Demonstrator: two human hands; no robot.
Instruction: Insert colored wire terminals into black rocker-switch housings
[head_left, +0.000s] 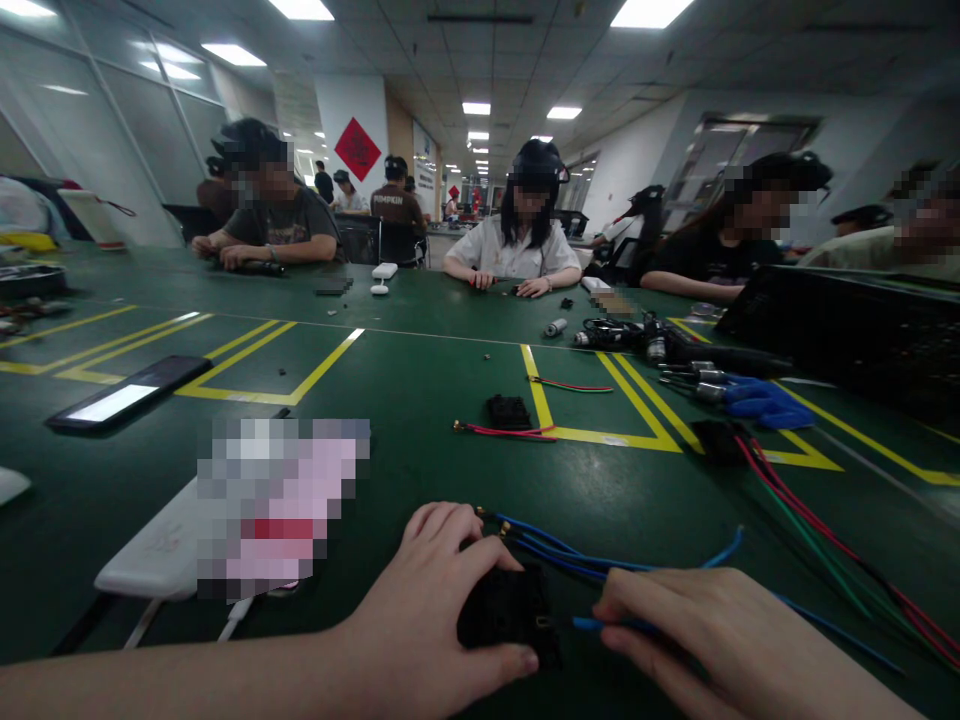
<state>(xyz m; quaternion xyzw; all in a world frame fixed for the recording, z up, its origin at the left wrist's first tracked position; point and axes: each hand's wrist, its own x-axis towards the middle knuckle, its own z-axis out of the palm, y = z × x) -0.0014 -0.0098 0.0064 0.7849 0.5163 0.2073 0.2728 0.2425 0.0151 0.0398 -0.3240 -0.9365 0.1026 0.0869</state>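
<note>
Toward the near edge of the green tabletop (420, 365), the left hand (439, 600) and right hand (697, 620) face each other. The black block (506, 605), boxy and dull, is gripped by the left fingers and thumb, just left of the right hand. The right fingers pinch a slim, bright blue wire (587, 623), its long axis running roughly sideways, its end pointing at the block; whether they touch, I cannot tell.

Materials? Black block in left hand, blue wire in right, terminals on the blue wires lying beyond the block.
Black block: probably moulded plastic, matte; dark, dull surface.
Blue wire: likely plastic or rubber insulation, smooth-looking; even colour, core not visible.
Terminals: apparently metal, brass-like; yellowish with a slight shine. Solid or plated, can't tell.
</note>
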